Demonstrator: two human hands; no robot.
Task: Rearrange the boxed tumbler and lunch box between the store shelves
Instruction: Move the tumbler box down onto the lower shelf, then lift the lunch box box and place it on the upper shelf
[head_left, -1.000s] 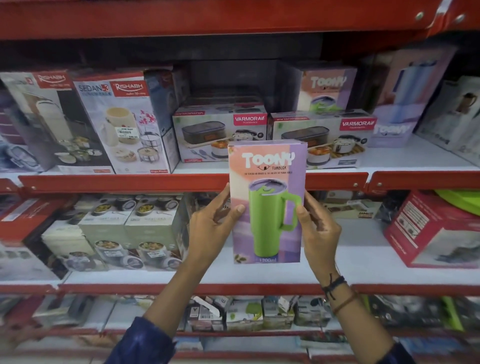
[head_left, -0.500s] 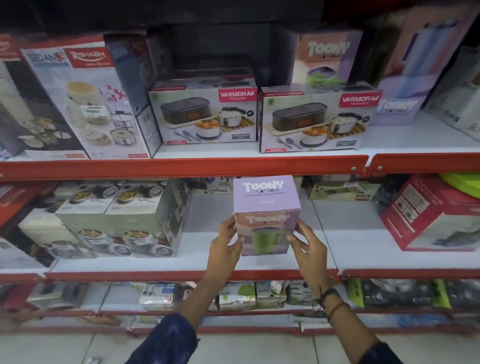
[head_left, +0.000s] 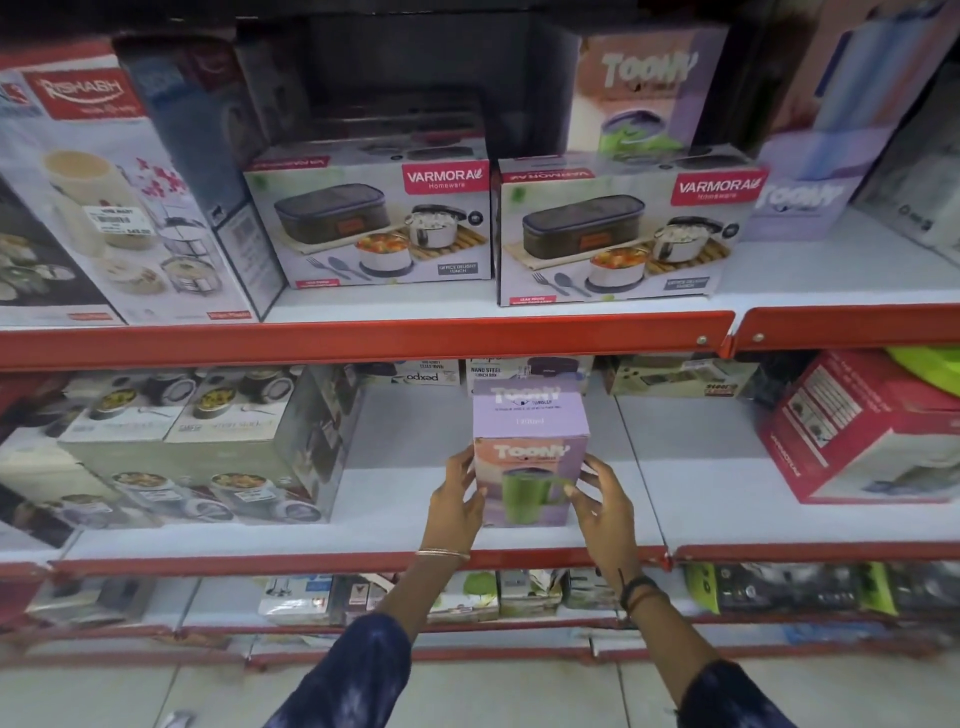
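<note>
The lilac Toony tumbler box (head_left: 530, 421), with a green mug printed on its front, stands upright on the white middle shelf (head_left: 405, 467) near the front edge. My left hand (head_left: 457, 499) presses its left side and my right hand (head_left: 602, 499) its right side, with fingers on the front corner. On the shelf above stand two Varmora lunch boxes side by side, one (head_left: 374, 223) to the left and one (head_left: 623, 234) to the right.
A second Toony box (head_left: 644, 88) stands behind the right Varmora box. Green-grey cartons (head_left: 208, 447) fill the middle shelf's left, and a red box (head_left: 857, 431) sits at its right. Red shelf lips (head_left: 363, 338) run across the front, with small boxes on the shelf below.
Both hands lowered the tumbler box from in front of the upper shelf down onto the middle shelf. It now rests there, and the view has tilted downward.
</note>
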